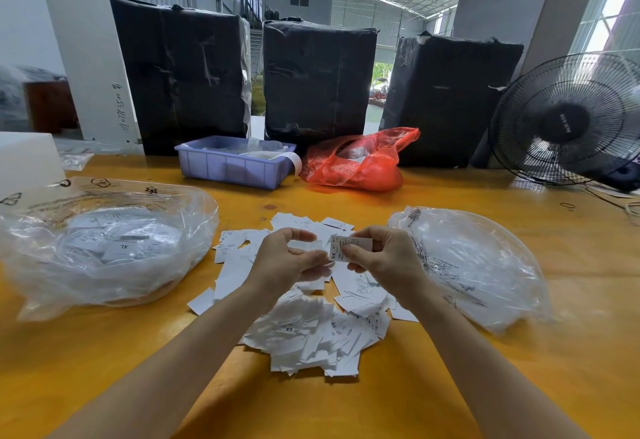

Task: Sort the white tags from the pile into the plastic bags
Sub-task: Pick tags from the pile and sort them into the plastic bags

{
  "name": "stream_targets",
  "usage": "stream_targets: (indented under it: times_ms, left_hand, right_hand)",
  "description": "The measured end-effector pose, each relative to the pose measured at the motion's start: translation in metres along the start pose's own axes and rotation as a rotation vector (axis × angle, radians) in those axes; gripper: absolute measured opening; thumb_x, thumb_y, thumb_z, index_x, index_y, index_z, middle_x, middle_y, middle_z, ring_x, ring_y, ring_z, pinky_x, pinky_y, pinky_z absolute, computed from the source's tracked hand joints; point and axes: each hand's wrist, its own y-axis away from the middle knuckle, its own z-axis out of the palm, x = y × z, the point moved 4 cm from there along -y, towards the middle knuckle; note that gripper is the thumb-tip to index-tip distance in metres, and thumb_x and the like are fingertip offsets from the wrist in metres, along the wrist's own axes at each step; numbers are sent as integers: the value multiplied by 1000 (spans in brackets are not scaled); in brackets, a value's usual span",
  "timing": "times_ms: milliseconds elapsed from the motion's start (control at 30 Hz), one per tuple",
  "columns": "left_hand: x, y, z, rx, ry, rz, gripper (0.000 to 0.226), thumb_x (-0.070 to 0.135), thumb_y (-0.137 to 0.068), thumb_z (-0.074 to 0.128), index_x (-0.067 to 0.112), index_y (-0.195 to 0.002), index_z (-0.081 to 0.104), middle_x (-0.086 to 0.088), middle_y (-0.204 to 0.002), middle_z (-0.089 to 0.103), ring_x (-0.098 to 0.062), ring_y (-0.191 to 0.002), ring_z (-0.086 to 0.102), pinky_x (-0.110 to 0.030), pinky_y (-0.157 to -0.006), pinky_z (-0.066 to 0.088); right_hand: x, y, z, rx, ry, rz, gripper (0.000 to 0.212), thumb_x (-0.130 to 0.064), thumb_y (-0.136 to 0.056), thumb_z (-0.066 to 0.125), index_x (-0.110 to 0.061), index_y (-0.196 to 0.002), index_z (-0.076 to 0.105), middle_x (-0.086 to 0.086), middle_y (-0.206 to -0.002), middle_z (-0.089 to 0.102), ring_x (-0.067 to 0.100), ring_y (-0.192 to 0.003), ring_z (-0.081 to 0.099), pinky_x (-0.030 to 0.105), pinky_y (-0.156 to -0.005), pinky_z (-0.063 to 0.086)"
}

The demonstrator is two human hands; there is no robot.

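A pile of white tags (304, 331) lies on the orange table in front of me. Above it my right hand (377, 258) pinches a small white tag (341, 248) printed "XS". My left hand (284, 258) hovers just left of that tag with curled fingers, its thumb near the tag's edge; I cannot tell whether it grips anything. A clear plastic bag (104, 241) on the left holds several white tags, one marked "XL". Another clear plastic bag (478, 265) lies on the right, and no tags show through it.
At the back of the table (104, 352) stand a purple plastic bin (232, 165), a red plastic bag (356, 165) and three tall black-wrapped bales (318, 78). A black fan (568, 120) stands at the far right. A white box (27, 158) sits at the far left.
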Motion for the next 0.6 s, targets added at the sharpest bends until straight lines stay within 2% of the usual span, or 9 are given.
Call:
stream_targets:
  times_ms: [233, 600]
  left_hand:
    - [1, 0, 0, -16, 48, -9, 24, -3, -83, 65, 6, -102, 53, -18, -76, 73, -26, -65, 72, -29, -63, 59]
    - [3, 3, 3, -37, 88, -35, 22, -8, -86, 60, 1, -105, 53, -24, -78, 69, -25, -61, 71, -24, -52, 55]
  right_hand:
    - [1, -1, -1, 27, 7, -10, 9, 2, -80, 70, -6, -82, 66, 15, -78, 66, 18, -57, 64, 19, -54, 53]
    - [1, 0, -2, 39, 17, -35, 8, 1, -81, 70, -6, -83, 66, 14, -78, 67, 19, -59, 64, 19, -54, 53]
